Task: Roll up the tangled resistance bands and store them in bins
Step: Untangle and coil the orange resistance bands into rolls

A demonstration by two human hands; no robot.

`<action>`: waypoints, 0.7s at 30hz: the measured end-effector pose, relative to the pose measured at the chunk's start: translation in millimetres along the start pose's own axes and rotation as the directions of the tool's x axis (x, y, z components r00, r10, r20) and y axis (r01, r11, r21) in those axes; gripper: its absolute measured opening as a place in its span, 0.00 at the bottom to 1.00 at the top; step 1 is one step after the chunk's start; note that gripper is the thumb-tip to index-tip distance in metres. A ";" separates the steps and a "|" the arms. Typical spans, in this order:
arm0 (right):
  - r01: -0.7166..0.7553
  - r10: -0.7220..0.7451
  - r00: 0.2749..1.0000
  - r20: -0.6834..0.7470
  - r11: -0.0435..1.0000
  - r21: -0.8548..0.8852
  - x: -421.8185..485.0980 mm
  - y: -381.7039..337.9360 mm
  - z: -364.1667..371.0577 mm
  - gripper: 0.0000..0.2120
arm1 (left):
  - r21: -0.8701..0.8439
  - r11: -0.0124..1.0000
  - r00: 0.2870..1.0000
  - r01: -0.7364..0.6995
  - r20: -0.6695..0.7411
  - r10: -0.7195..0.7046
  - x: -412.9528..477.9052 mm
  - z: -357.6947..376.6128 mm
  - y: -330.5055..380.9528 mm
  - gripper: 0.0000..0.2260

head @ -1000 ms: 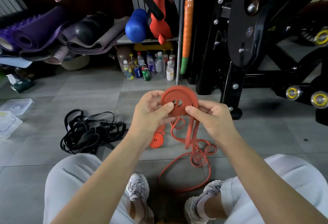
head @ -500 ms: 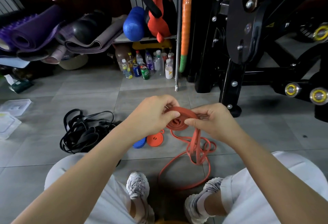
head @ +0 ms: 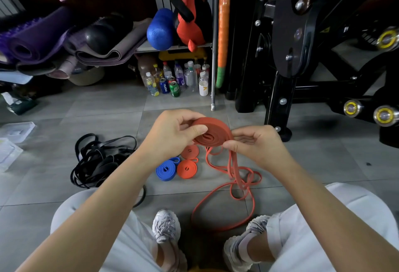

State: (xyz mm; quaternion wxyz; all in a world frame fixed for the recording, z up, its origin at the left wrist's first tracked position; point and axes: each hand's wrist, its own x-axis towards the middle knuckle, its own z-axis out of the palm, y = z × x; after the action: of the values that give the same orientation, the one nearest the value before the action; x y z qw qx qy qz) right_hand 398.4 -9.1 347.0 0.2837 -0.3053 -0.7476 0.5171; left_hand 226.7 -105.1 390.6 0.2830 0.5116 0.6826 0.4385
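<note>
A half-rolled orange resistance band (head: 212, 133) lies flat between my hands at mid-frame. My left hand (head: 172, 133) grips the coil, thumb pressed on top. My right hand (head: 257, 144) pinches the coil's right edge where the loose tail (head: 233, 176) drops in tangled loops to the floor. On the tiles below sit two rolled orange bands (head: 187, 168) (head: 190, 151) and a rolled blue band (head: 166, 170). A tangled heap of black bands (head: 99, 159) lies to the left. Clear plastic bins (head: 15, 130) stand at the far left edge.
I sit with knees apart, white shoes (head: 166, 228) below the hands. A black weight machine (head: 302, 56) stands at the right. Bottles and cans (head: 174, 79) line the floor under a shelf with rolled mats (head: 43, 38) and a blue foam roller (head: 160, 29).
The coil has tipped from upright and facing me to lying flat. Both hands have turned with it. The rolled blue and orange bands on the floor have come into sight.
</note>
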 end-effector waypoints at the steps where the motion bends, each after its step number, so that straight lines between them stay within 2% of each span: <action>1: 0.010 -0.010 1.000 -0.008 1.000 0.029 0.2 0.6 1.3 0.13 | -0.053 0.999 1.000 0.014 -0.020 -0.015 -0.9 1.4 -1.6 0.12; 4: 0.045 -0.043 0.999 -0.016 0.993 0.110 0.6 1.0 5.9 0.13 | -0.297 0.954 0.993 0.038 -0.097 -0.070 -3.0 5.6 -6.5 0.10; 7: 0.042 -0.031 0.998 -0.059 0.978 0.204 1.6 1.6 10.5 0.12 | -0.570 0.818 0.984 0.079 -0.089 -0.157 -6.2 12.4 -12.3 0.07; 9: 0.031 -0.015 0.997 -0.076 0.978 0.206 3.0 0.7 11.4 0.11 | -0.671 0.731 0.977 0.128 -0.040 -0.207 -10.1 18.8 -16.9 0.07; 11: 0.028 -0.020 0.998 -0.056 0.990 0.141 4.3 1.2 10.6 0.12 | -0.669 0.725 0.971 0.165 -0.018 -0.238 -10.5 19.7 -22.6 0.06; 12: 0.021 -0.016 0.999 -0.042 0.994 0.105 4.5 2.1 9.9 0.12 | -0.601 0.782 0.973 0.166 -0.029 -0.229 -9.2 17.2 -25.1 0.06; 13: 0.011 -0.008 0.999 -0.032 0.997 0.074 4.3 2.6 9.3 0.13 | -0.459 0.877 0.980 0.141 -0.059 -0.188 -8.0 13.0 -26.4 0.06; 14: 0.000 0.001 1.000 -0.025 1.000 0.031 4.7 3.5 8.8 0.13 | -0.248 0.965 0.990 0.087 -0.089 -0.112 -7.2 8.5 -26.3 0.09; 15: -0.002 0.001 1.000 -0.011 1.000 -0.029 5.1 3.3 8.7 0.11 | -0.001 1.000 0.995 0.016 -0.099 -0.016 -6.5 5.1 -25.0 0.15; 16: 0.003 -0.001 1.000 0.013 0.994 -0.109 5.9 2.6 9.9 0.09 | 0.234 0.970 0.995 -0.060 -0.059 0.076 -5.9 4.1 -21.3 0.21; 18: 0.024 -0.010 0.998 0.060 0.971 -0.239 6.1 -0.3 13.6 0.07 | 0.581 0.790 0.981 -0.193 0.110 0.159 -6.3 8.9 -11.3 0.26; 19: 0.034 -0.016 0.998 0.069 0.961 -0.275 6.0 -1.9 15.5 0.07 | 0.672 0.701 0.971 -0.240 0.174 0.165 -5.6 12.4 -9.5 0.24; 21: 0.047 -0.033 0.998 0.055 0.958 -0.284 5.4 -4.1 17.0 0.08 | 0.708 0.648 0.960 -0.281 0.209 0.187 -4.4 14.5 -7.0 0.17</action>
State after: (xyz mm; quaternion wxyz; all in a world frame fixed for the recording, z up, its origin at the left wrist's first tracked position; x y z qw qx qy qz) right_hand 381.6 -16.5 346.3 0.2286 -0.3150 -0.8272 0.4053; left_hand 237.0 -105.4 377.5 0.0354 0.6902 0.7107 0.1314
